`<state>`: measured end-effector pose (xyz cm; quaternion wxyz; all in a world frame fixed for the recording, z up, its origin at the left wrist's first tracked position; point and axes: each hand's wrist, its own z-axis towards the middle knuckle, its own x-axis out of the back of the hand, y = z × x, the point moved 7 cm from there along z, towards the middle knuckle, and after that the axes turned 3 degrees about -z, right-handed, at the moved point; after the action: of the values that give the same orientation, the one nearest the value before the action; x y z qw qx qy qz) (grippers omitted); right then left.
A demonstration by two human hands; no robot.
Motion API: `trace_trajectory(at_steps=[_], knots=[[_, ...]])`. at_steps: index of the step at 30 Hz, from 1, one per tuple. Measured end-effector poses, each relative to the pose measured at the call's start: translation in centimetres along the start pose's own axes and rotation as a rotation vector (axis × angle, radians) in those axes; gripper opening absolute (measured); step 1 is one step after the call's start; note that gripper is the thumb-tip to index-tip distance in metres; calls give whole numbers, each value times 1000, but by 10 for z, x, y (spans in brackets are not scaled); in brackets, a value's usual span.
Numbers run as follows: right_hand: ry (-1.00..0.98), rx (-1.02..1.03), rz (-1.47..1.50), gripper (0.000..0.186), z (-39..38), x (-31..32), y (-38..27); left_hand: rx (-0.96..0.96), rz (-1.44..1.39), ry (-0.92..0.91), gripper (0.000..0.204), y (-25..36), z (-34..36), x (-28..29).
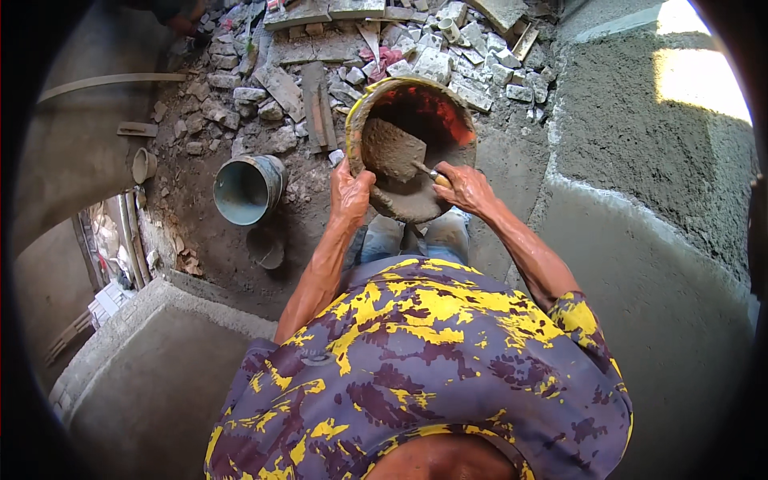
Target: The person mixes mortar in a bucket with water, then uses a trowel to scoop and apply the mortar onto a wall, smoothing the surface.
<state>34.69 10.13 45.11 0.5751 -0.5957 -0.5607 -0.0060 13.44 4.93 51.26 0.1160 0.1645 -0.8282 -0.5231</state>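
Observation:
My left hand [350, 190] grips the near rim of a round mortar-caked pan [458, 124] with a red inside, held out in front of me. My right hand [464, 188] is closed on the handle of a trowel [394, 150], whose blade sits inside the pan loaded with grey wet mortar. More mortar lies in the bottom of the pan. Both forearms reach forward from my purple and yellow patterned shirt [424, 352].
A grey bucket [246, 189] stands on the dirt floor to the left, a small cup [144, 165] beyond it. Broken bricks and rubble [448, 48] pile up at the top. A freshly plastered wall [640, 160] rises on the right; a concrete ledge [152, 360] lies lower left.

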Motion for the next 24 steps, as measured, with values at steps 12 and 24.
trace_trajectory(at_steps=[12, 24], knots=[[180, 2, 95, 32, 9, 4, -32, -63, -110, 165, 53, -30, 10, 84], [504, -714, 1062, 16, -310, 225, 89, -20, 179, 319, 49, -32, 32, 182]])
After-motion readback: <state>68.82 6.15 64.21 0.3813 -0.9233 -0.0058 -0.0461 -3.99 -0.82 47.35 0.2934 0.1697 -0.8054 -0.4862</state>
